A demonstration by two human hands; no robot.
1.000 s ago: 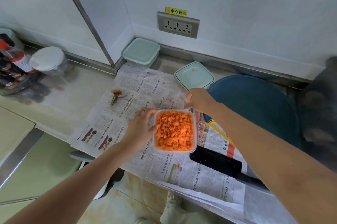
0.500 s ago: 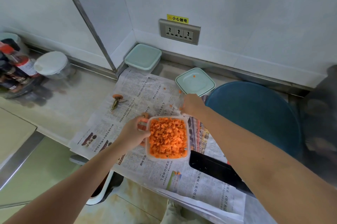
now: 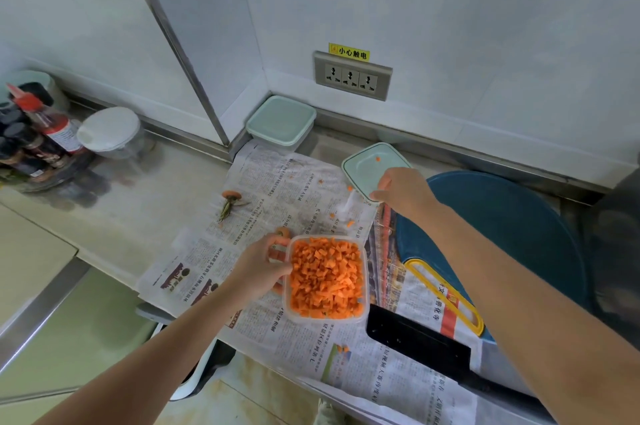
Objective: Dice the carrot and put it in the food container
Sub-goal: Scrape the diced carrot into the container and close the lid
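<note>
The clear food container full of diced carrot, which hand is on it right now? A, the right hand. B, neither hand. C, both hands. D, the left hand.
D: the left hand grips the left wall of the food container, while the right hand is away from it, at the near edge of the pale green lid.

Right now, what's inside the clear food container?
Diced carrot fills the clear food container nearly to its rim; the left hand holds its side. The pile hides the bottom.
</note>
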